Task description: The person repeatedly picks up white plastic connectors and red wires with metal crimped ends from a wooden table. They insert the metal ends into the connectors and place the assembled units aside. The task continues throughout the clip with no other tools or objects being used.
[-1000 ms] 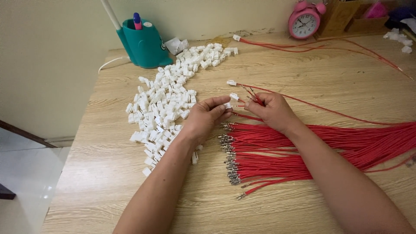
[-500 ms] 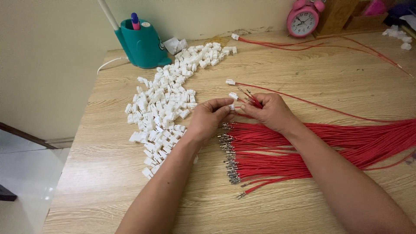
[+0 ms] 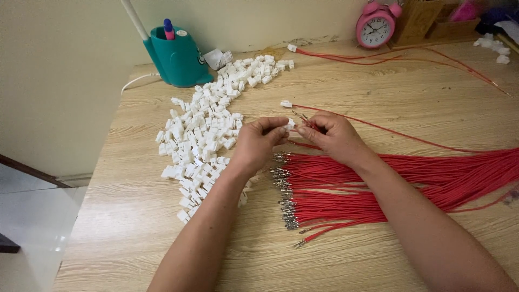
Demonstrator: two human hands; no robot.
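My left hand [image 3: 259, 141] pinches a small white plastic connector [image 3: 291, 125] between thumb and fingers. My right hand [image 3: 334, 136] holds the metal-tipped end of red wires [image 3: 304, 117] right beside that connector. Both hands hover just above a bundle of red wires [image 3: 389, 181] whose crimped metal terminals [image 3: 285, 194] point left. A long pile of white connectors [image 3: 208, 132] lies to the left of my left hand. One red wire with a white connector fitted [image 3: 286, 104] lies just beyond my hands.
A teal pen holder [image 3: 174, 58] stands at the back left with a white lamp arm [image 3: 135, 20]. A pink alarm clock [image 3: 377, 24] and cardboard boxes [image 3: 432, 19] sit at the back right. More red wires [image 3: 389, 57] run across the far side. The wooden table's left edge [image 3: 94, 178] drops to the floor.
The two hands have stayed together over the wire bundle with only small finger movements; the connector and wire tips sit closer together now.
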